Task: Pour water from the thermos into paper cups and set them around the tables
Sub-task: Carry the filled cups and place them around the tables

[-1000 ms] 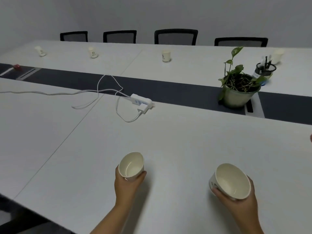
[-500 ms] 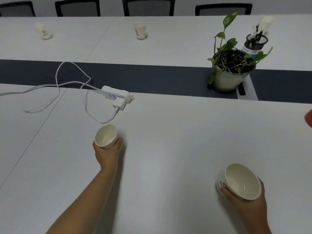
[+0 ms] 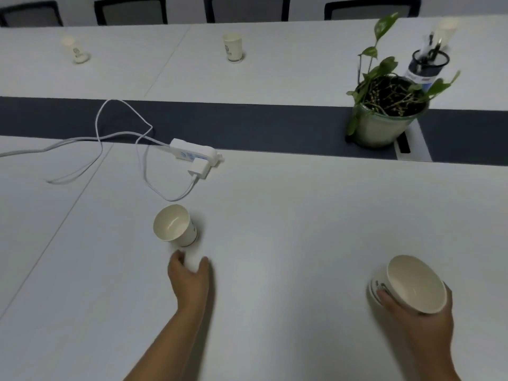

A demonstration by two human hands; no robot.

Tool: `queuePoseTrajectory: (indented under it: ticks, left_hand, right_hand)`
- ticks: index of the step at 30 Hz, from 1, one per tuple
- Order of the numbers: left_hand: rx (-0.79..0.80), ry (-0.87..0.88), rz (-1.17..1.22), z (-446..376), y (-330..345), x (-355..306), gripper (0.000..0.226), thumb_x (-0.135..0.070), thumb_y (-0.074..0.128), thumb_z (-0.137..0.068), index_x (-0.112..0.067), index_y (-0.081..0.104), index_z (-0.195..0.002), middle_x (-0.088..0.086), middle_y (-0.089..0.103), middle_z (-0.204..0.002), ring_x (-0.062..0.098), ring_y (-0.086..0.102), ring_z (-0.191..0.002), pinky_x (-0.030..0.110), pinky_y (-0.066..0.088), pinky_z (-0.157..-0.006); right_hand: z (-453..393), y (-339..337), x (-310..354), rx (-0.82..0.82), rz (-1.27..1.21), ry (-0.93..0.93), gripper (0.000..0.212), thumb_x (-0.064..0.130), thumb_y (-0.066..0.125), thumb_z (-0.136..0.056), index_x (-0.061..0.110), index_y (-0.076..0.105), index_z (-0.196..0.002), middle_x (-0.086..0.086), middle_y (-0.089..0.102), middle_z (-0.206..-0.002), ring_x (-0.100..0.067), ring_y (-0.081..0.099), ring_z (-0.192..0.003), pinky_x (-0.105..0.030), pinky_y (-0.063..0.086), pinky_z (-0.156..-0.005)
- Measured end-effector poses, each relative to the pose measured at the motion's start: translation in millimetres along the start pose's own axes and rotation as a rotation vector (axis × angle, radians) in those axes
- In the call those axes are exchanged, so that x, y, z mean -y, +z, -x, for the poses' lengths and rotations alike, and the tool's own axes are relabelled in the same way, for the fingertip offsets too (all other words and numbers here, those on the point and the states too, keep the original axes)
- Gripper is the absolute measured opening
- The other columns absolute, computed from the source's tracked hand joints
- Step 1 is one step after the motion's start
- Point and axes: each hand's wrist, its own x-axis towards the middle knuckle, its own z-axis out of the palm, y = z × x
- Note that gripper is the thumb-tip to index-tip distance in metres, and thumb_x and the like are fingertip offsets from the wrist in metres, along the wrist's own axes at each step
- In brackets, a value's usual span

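This is an office meeting room. Long white tables are pushed together around a dark centre strip, with black chairs along the far side. A power strip, a pen holder and a potted plant sit mid-table.

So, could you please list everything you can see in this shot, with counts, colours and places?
paper cup: one, off-white, on the near table ahead of the left hand, apart from it
stack of paper cups: one stack, off-white, near right, gripped
far paper cups: three, off-white, along the far table, the right one blurred
power strip: one, white, with a plugged adapter, at the near table's far edge
cables: white, looping left of the strip
potted plant: one, green, on the dark centre strip
pen holder: one, dark, behind the plant
chairs: four, black, behind the far table
left hand: fingers loosely parted, holding nothing
right hand: holds the stack
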Motion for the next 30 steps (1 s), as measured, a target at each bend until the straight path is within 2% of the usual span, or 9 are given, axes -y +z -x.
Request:
queuePoseTrajectory:
  ticks: [2,5,8,10,13,15,18,24,30]
  left_hand:
    - [0.123,0.085,-0.083,30.1,11.7,13.9,0.069,-0.021,0.077,-0.099,-0.013,0.044,-0.159,0.005,0.047,-0.159,0.027,0.045,-0.149,0.046,0.037,-0.125]
    - [0.336,0.401,-0.25,64.5,44.1,28.2,0.061,-0.024,0.073,-0.101,-0.014,0.05,-0.156,0.003,0.044,-0.164,0.022,0.036,-0.156,0.047,0.032,-0.128]
    - [0.501,0.605,-0.367,83.6,84.6,21.1,0.06,-0.035,0.067,-0.103,-0.016,0.052,-0.158,0.001,0.038,-0.172,0.02,0.022,-0.165,0.049,0.027,-0.132]
    - [0.552,0.712,-0.471,93.1,104.7,13.0,0.062,-0.045,0.06,-0.105,-0.017,0.051,-0.16,0.003,0.037,-0.174,0.025,0.02,-0.166,0.054,0.025,-0.131]
    - [0.494,0.873,-0.642,103.2,115.0,9.4,0.067,-0.057,0.045,-0.107,-0.014,0.053,-0.158,0.013,0.04,-0.171,0.036,0.026,-0.163,0.059,0.022,-0.129]
    - [0.447,0.904,-0.664,105.0,113.3,12.3,0.068,-0.057,0.041,-0.107,-0.012,0.055,-0.157,0.015,0.04,-0.171,0.038,0.028,-0.162,0.06,0.021,-0.128]
    - [0.423,0.904,-0.662,105.4,109.3,14.8,0.068,-0.056,0.041,-0.107,-0.012,0.054,-0.157,0.014,0.039,-0.171,0.037,0.026,-0.163,0.06,0.02,-0.129]
    - [0.425,0.915,-0.682,103.2,107.4,15.6,0.068,-0.057,0.04,-0.108,-0.011,0.055,-0.156,0.015,0.04,-0.171,0.038,0.028,-0.162,0.061,0.02,-0.128]
    - [0.424,0.913,-0.739,101.4,106.6,19.2,0.067,-0.056,0.04,-0.107,-0.014,0.054,-0.158,0.011,0.038,-0.173,0.033,0.024,-0.165,0.056,0.015,-0.131]
  right_hand:
    - [-11.3,-7.9,2.8,-0.034,-0.028,-0.014,0.086,0.051,0.099,-0.044,0.053,0.057,-0.119,-0.002,0.067,-0.137,-0.025,0.064,-0.122,-0.032,0.049,-0.103]
    - [-33.9,-26.3,2.9,-0.065,-0.02,-0.051,0.084,0.033,0.102,-0.057,0.057,0.055,-0.122,-0.003,0.064,-0.141,-0.027,0.062,-0.127,-0.043,0.045,-0.11]
    - [-57.6,-47.8,0.1,-0.112,-0.021,-0.043,0.083,0.035,0.101,-0.058,0.053,0.053,-0.123,-0.002,0.065,-0.139,-0.027,0.062,-0.125,-0.046,0.046,-0.109]
    - [-71.9,-59.4,-1.6,-0.115,-0.023,-0.039,0.085,0.033,0.101,-0.059,0.049,0.052,-0.126,-0.002,0.065,-0.138,-0.026,0.062,-0.124,-0.045,0.047,-0.108]
    - [-90.1,-70.2,-3.4,-0.128,-0.036,-0.034,0.091,0.028,0.102,-0.063,0.038,0.051,-0.137,-0.001,0.064,-0.139,-0.025,0.062,-0.126,-0.044,0.047,-0.109]
    - [-100.6,-74.4,-5.0,-0.146,-0.054,-0.028,0.094,0.023,0.102,-0.065,0.03,0.05,-0.143,0.0,0.064,-0.14,-0.024,0.062,-0.127,-0.043,0.047,-0.11]
    - [-113.9,-79.1,-9.9,-0.162,-0.074,-0.017,0.092,0.022,0.101,-0.067,0.032,0.049,-0.143,0.001,0.064,-0.141,-0.022,0.062,-0.128,-0.042,0.048,-0.111]
    - [-131.2,-71.2,-9.0,-0.146,-0.09,0.011,0.097,0.026,0.1,-0.07,0.023,0.046,-0.151,0.0,0.062,-0.142,-0.023,0.06,-0.128,-0.042,0.048,-0.11]
    - [-135.8,-60.4,-10.5,-0.164,-0.114,0.045,0.097,0.024,0.101,-0.07,0.023,0.047,-0.151,0.001,0.062,-0.142,-0.022,0.06,-0.128,-0.041,0.047,-0.111]
